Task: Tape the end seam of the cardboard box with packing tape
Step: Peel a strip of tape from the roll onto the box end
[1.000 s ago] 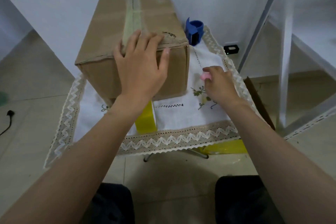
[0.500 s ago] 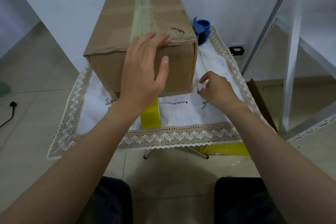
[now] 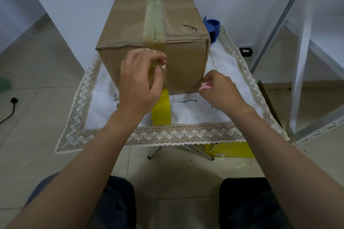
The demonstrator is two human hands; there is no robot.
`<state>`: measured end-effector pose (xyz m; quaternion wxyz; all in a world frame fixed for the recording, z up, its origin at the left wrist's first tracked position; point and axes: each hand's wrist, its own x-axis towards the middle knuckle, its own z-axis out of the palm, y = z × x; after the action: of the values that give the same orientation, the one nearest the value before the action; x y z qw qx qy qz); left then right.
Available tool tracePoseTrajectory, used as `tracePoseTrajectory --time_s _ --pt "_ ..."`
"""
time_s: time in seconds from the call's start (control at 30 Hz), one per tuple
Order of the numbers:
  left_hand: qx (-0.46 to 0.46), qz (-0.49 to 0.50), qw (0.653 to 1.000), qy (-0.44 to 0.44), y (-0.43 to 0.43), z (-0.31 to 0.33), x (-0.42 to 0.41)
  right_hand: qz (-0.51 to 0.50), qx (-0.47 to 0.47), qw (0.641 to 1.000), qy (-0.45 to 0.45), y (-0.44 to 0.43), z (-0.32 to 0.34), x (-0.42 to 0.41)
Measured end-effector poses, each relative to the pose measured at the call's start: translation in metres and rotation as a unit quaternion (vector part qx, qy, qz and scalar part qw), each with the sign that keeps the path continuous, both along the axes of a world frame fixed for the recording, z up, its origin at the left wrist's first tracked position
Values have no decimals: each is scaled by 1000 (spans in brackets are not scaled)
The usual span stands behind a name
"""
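Fingers and thumb of the left hand pinch clear tape at the near face of the cardboard box, mid-table. Keep it taut and rub down from the top edge. The right hand pinches a pink item, perhaps a cutter, by the lower corner, and bare cloth lies beyond.

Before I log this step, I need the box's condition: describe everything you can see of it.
The box is brown cardboard, closed, on the cloth. Yellowish tape covers its top seam and folds onto the near face, where the left hand pinches it. Dark scuffs mark the top. The right hand, gripping a pink item, is at its lower right corner.
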<state>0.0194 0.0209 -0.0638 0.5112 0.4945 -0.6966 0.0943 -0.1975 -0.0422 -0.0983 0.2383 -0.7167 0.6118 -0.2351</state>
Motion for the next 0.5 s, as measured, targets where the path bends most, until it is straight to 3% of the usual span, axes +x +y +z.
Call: tracePoseTrajectory --time_s 0.1,0.3,0.5 --pt "12 -6 1000 9 2 -3 1 12 43 999 -23 0 -6 -4" --pt "42 -3 999 12 8 -7 0 48 12 998 44 4 5 -3" --pt "129 -29 986 105 15 0 -5 154 68 970 -178 26 38 12"
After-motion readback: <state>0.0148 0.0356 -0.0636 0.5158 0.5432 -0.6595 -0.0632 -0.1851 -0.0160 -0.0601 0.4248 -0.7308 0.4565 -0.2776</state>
